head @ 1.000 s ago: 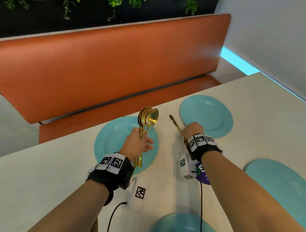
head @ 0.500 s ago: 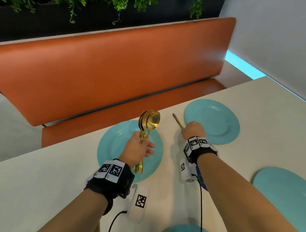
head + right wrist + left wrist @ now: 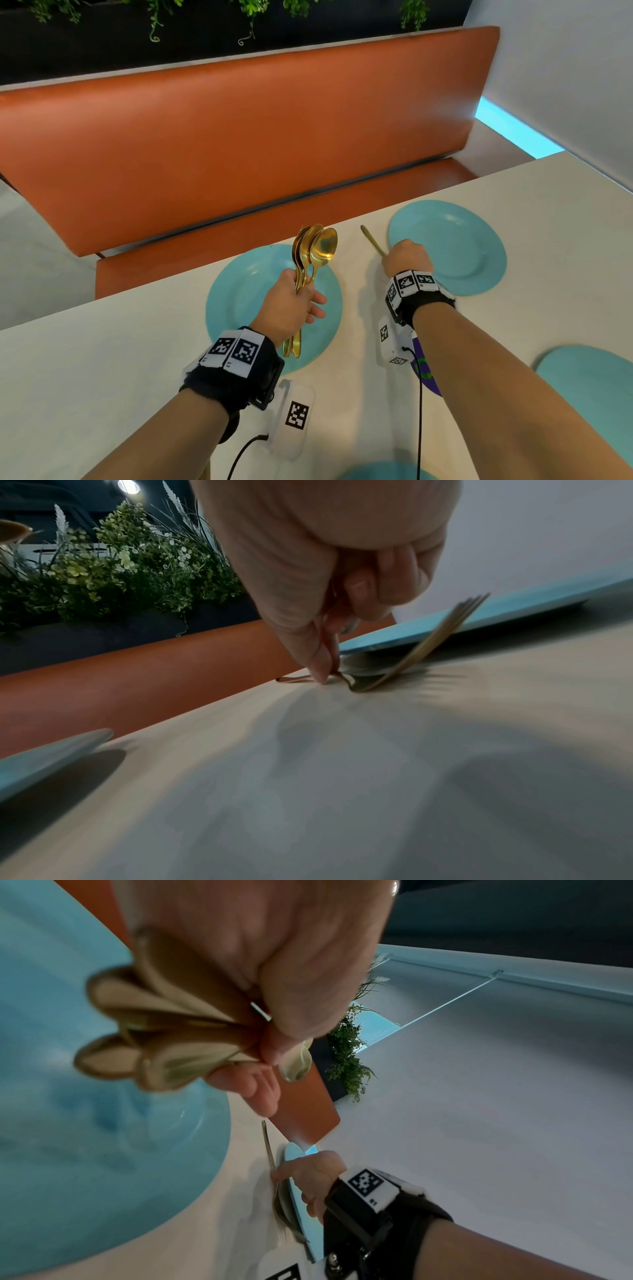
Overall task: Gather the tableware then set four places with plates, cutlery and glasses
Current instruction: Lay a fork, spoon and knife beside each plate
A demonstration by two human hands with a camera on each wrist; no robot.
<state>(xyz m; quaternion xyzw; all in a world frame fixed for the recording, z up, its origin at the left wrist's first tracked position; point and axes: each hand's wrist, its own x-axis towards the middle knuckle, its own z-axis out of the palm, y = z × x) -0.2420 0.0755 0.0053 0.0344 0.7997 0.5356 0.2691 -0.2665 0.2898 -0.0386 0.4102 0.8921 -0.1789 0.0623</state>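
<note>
My left hand [image 3: 308,298] grips a bundle of gold spoons [image 3: 320,246] upright above the far-left blue plate [image 3: 239,294]; their handle ends [image 3: 154,1031] fan out below my fist. My right hand [image 3: 406,258] pinches a gold fork [image 3: 371,240] that lies on the table just left of the far-right blue plate [image 3: 455,246]. In the right wrist view my fingertips [image 3: 322,666] press the fork [image 3: 428,647] against the tabletop by that plate's rim [image 3: 514,610], tines raised towards me.
The white table [image 3: 102,377] also carries a blue plate [image 3: 589,383] at the near right and another [image 3: 383,472] at the bottom edge. An orange bench [image 3: 239,137] runs along the far side, with plants behind and a wall on the right.
My right hand has brought the fork lower, down onto the table beside the far-right plate. The left hand keeps the spoons in much the same place.
</note>
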